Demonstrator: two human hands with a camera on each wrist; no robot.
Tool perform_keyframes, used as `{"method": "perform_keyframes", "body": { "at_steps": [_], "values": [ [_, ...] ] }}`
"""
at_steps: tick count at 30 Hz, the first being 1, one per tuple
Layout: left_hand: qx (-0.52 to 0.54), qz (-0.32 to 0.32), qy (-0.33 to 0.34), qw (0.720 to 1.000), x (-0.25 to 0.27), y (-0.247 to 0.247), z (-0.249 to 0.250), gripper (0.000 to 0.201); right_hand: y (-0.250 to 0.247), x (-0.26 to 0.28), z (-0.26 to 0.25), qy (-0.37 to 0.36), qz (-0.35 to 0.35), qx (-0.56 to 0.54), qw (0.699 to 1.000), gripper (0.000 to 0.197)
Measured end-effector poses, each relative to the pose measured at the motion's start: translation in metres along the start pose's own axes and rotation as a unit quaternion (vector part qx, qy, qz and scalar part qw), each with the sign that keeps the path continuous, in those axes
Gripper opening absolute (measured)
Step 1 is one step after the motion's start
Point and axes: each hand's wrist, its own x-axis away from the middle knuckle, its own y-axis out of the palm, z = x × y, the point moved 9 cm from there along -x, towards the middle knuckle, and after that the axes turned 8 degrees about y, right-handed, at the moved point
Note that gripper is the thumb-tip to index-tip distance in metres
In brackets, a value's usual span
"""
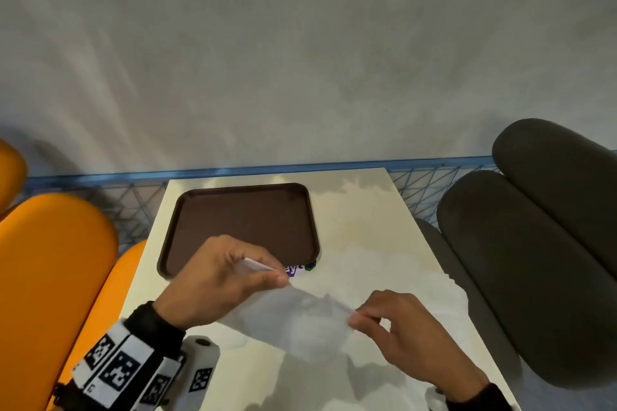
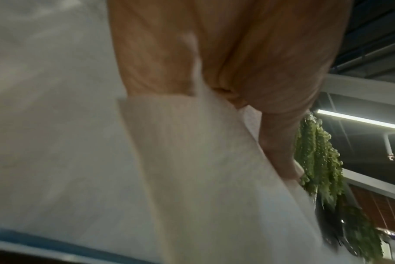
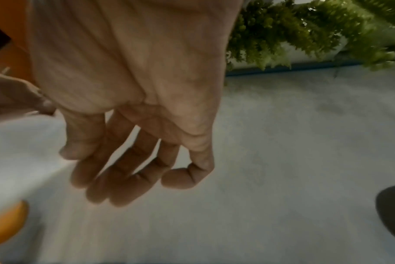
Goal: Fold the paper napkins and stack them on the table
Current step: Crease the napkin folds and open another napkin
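A thin white paper napkin [image 1: 293,320] is stretched in the air just above the cream table [image 1: 367,227], between both hands. My left hand [image 1: 280,279] pinches its upper left edge between thumb and fingers, near the tray's front rim. My right hand [image 1: 355,319] pinches the right corner with thumb and forefinger. In the left wrist view the napkin [image 2: 192,160] hangs down from the pinch, blurred. In the right wrist view the napkin [image 3: 22,142] shows at the left, and the other fingers [image 3: 115,178] hang loosely curled, apart from it.
An empty brown tray [image 1: 240,227] lies at the table's far left. A purple printed packet [image 1: 297,270] peeks out at its front right corner. Orange seats [image 1: 50,260] flank the left, dark grey seats [image 1: 534,243] the right. A blue railing [image 1: 300,167] runs behind the table.
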Motion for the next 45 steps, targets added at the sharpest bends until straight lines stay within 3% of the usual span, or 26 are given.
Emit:
{"method": "perform_keyframes", "body": {
  "at_steps": [3, 5, 8, 10, 13, 14, 16, 17, 19, 22, 27, 30, 33, 36, 45],
  "values": [
    [0.005, -0.015, -0.024, 1.000, 0.022, 0.021, -0.014, 0.009, 0.026, -0.007, -0.027, 0.030, -0.095, 0.110, 0.989, 0.077],
    [0.013, -0.013, -0.039, 0.999, 0.037, 0.028, -0.023, 0.008, 0.051, -0.013, -0.049, 0.032, -0.167, 0.110, 0.979, 0.086],
    [0.040, -0.017, -0.057, 0.997, 0.060, 0.028, -0.035, 0.009, 0.088, -0.020, -0.089, -0.059, -0.190, -0.007, 0.980, 0.046],
    [0.074, 0.036, -0.101, 0.991, 0.082, 0.009, -0.056, 0.009, 0.111, -0.022, -0.098, -0.079, -0.212, -0.034, 0.973, 0.047],
    [0.145, 0.163, -0.184, 0.959, 0.124, -0.026, -0.100, 0.007, 0.138, -0.035, -0.099, -0.067, -0.257, -0.019, 0.964, 0.053],
    [0.161, 0.154, -0.202, 0.954, 0.135, -0.026, -0.114, 0.013, 0.148, -0.040, -0.101, -0.066, -0.269, -0.016, 0.961, 0.054],
    [0.216, 0.067, -0.236, 0.945, 0.150, -0.004, -0.138, 0.036, 0.165, -0.052, -0.110, -0.073, -0.286, -0.017, 0.955, 0.051],
    [0.231, 0.024, -0.249, 0.940, 0.155, 0.007, -0.148, 0.041, 0.176, -0.059, -0.112, -0.067, -0.293, -0.027, 0.953, 0.047],
    [0.209, 0.015, -0.273, 0.939, 0.165, 0.007, -0.174, 0.036, 0.195, -0.073, -0.106, -0.020, -0.320, -0.067, 0.945, 0.039],
    [0.217, 0.114, -0.355, 0.902, 0.193, -0.012, -0.231, 0.027, 0.224, -0.080, -0.076, 0.086, -0.369, -0.138, 0.915, 0.025],
    [0.162, 0.115, -0.448, 0.871, 0.221, -0.009, -0.315, 0.015, 0.273, -0.097, -0.019, 0.306, -0.245, -0.314, 0.865, 0.014],
    [0.100, 0.164, -0.484, 0.854, 0.218, -0.016, -0.349, 0.016, 0.293, -0.112, -0.007, 0.366, -0.169, -0.327, 0.855, 0.025],
    [-0.007, 0.217, -0.490, 0.844, 0.209, -0.032, -0.359, 0.023, 0.301, -0.130, 0.003, 0.382, -0.088, -0.282, 0.876, 0.032],
    [-0.041, 0.233, -0.508, 0.828, 0.209, -0.032, -0.364, 0.024, 0.301, -0.139, 0.009, 0.395, -0.023, -0.219, 0.892, 0.027],
    [-0.057, 0.231, -0.530, 0.814, 0.213, -0.024, -0.376, 0.018, 0.303, -0.150, 0.015, 0.378, 0.033, -0.145, 0.914, 0.020]
  ]
}}
